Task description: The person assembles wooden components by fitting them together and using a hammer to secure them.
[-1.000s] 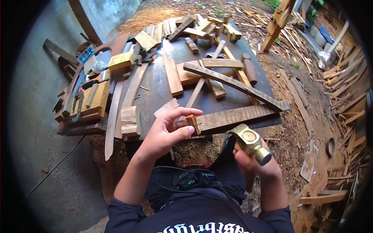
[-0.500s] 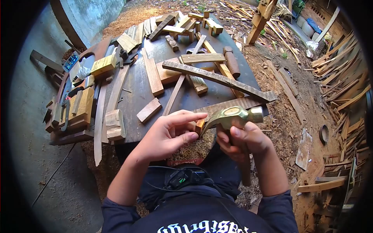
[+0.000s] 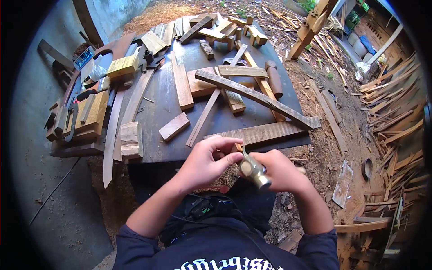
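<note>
My left hand (image 3: 208,161) pinches a small orange-brown wood piece (image 3: 239,147) between thumb and fingers, just off the table's near edge. My right hand (image 3: 281,170) is wrapped round a claw hammer (image 3: 254,169). The hammer's claw end is against or very near the small piece, and its round face points down toward my body. Most of the handle is hidden behind my right hand. Just beyond both hands, a rough dark plank (image 3: 265,132) lies along the table edge.
The dark table (image 3: 157,146) bears many wood blocks and strips. A long dark bar (image 3: 256,95) crosses other pieces. At left are a yellow block (image 3: 122,66) and a chunky pale block (image 3: 131,140). Wood offcuts (image 3: 398,117) are piled on the right, and a post (image 3: 310,29) stands behind.
The hammer has turned, its round face swinging from the right to down toward my body. My right hand has rotated with it. My left hand still pinches the small piece.
</note>
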`<state>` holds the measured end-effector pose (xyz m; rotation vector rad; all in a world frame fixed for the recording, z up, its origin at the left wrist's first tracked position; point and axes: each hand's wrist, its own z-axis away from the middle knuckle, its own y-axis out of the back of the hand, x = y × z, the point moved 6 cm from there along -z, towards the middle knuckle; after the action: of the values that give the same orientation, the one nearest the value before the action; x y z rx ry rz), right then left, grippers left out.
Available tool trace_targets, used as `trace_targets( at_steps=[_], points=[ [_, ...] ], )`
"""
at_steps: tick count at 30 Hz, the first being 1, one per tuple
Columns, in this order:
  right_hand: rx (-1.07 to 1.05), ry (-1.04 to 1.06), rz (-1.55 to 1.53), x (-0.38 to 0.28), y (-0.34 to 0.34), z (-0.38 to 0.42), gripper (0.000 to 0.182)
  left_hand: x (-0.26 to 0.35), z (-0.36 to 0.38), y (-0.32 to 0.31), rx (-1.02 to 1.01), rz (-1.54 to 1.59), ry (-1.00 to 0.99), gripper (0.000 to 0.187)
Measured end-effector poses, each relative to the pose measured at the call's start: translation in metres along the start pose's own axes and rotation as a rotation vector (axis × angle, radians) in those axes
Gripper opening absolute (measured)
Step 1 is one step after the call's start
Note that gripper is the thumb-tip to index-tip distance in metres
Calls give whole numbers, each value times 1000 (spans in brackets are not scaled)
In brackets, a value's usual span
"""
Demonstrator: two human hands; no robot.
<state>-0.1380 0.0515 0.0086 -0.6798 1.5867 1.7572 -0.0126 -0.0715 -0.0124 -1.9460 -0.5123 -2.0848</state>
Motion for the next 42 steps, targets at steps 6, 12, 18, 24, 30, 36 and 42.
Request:
trace_targets(
  at_steps=[6,12,18,24,30,36,42],
  points=[
    [153,188,438,-8,-7,10,23,-4,20,-4,-122,233,124,34],
    [225,268,461,-15,-8,10,20,-1,24,-7,-90,159,8,32],
    [317,235,531,3,-15,7,23,-27,17,-11,72,295,68,30],
    [423,230,594,-3,-11,2,21,-13,5,-3,81,141,8,25],
    [315,46,375,1,-5,14,22,-8,-3,-6,-3,-7,-54,32],
    [293,-232,-23,18,7,33,23,12,-35,-23,-139,-679,-721,36],
    [477,-237,-134,74,-9,70,20,6,-61,-80,-198,-954,-882,29]
  ],
)
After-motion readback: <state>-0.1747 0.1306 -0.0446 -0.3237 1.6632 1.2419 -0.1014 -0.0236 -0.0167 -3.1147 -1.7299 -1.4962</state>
